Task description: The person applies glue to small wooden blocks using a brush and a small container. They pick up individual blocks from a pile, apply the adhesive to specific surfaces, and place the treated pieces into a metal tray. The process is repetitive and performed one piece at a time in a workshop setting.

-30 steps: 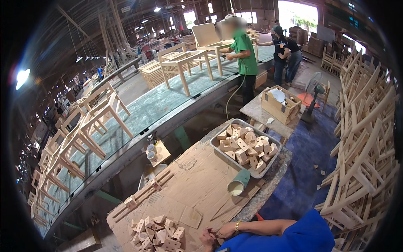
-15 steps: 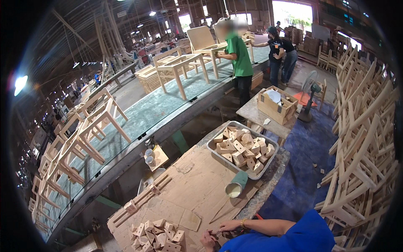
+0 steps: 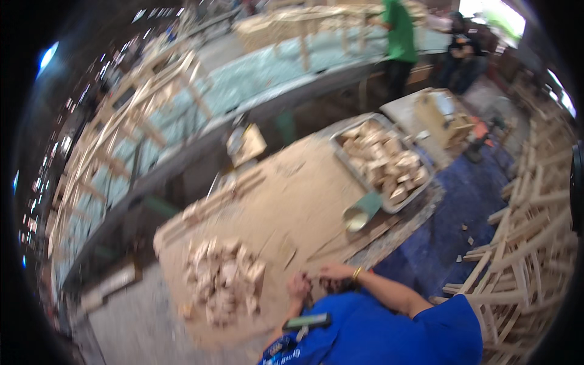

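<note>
Together at the near edge of the bench (image 3: 420,213), the left hand (image 3: 298,286) and the leftward-reaching right hand (image 3: 336,274) keep fingers too blurred to tell their grip; piled wooden blocks (image 3: 225,277) lie left, a filled tray (image 3: 358,174) far right.

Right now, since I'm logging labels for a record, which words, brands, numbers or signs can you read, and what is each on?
None can be read; the picture is motion-blurred.
Blue shirt: pale marks by its lower edge, too blurred to read.
Flat dark-edged item on the shirt: no text discernible.
Heaped wooden blocks: no text discernible.
Green cup: no text discernible.
</note>
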A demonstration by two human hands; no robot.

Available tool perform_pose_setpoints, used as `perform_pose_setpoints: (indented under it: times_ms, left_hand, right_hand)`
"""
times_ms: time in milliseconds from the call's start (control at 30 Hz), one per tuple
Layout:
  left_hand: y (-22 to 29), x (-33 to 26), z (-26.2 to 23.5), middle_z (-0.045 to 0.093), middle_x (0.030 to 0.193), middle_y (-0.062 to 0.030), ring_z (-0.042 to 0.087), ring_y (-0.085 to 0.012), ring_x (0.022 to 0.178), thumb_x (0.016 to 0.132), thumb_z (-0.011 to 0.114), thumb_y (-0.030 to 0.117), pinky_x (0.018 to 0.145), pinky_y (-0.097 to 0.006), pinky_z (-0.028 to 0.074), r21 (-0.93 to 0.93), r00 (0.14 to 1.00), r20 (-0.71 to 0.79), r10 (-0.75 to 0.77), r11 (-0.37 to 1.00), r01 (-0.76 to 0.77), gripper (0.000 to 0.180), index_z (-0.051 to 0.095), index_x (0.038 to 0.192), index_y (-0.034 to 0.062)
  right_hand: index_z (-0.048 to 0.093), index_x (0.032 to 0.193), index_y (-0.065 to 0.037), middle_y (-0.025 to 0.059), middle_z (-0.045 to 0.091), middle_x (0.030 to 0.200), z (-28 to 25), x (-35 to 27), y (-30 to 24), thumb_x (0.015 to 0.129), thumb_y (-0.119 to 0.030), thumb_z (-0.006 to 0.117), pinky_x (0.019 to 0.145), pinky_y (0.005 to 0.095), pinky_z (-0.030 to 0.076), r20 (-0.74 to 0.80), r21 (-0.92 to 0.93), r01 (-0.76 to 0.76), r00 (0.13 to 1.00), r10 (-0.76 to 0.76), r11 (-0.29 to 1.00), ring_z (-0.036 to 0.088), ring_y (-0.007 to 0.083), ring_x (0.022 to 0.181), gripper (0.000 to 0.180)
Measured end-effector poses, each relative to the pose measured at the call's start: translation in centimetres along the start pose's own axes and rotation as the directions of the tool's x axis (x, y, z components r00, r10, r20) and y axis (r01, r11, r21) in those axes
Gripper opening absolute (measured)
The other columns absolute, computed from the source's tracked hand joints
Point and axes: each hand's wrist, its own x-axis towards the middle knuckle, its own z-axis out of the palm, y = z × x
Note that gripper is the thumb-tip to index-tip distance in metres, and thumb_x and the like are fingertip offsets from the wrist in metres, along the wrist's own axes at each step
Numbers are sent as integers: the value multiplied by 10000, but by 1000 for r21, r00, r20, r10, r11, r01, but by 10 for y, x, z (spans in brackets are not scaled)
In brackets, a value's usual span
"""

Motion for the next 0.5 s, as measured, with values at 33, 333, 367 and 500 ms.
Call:
perform_pose_setpoints:
  times_ms: [33,333,367,500]
  left_hand:
    - [0,0,-8,589,695,-126,572,-303,615,788,505,90,524,-398,458,-330,911,277,-305,861,388,146,602,892,57]
    - [31,23,-30,586,590,-73,508,-105,427,939,386,228,408,-260,404,-610,703,429,-567,392,688,351,617,849,-21]
    - [32,25,-28,585,594,-79,518,-122,439,929,392,214,415,-269,409,-595,692,438,-573,393,702,329,612,851,-19]
    - [25,30,-28,581,630,-112,569,-227,526,849,446,132,461,-328,435,-443,890,300,-343,776,449,189,588,856,7]
  right_hand:
    - [613,881,-32,53,644,701,1,-7,-6,915,-285,448,400,246,458,-4,7,3,1000,-3,1000,577,118,465,304]
    - [564,856,-8,69,606,643,13,-12,-2,911,-216,461,365,252,423,-118,92,50,992,-39,995,549,127,422,238]
    - [568,848,-13,68,607,640,11,-12,-4,906,-216,468,370,250,422,-118,97,51,992,-39,994,548,123,427,234]
    - [574,851,-13,73,621,658,8,-14,-7,893,-223,488,385,256,447,-143,83,-1,990,13,997,569,130,451,231]
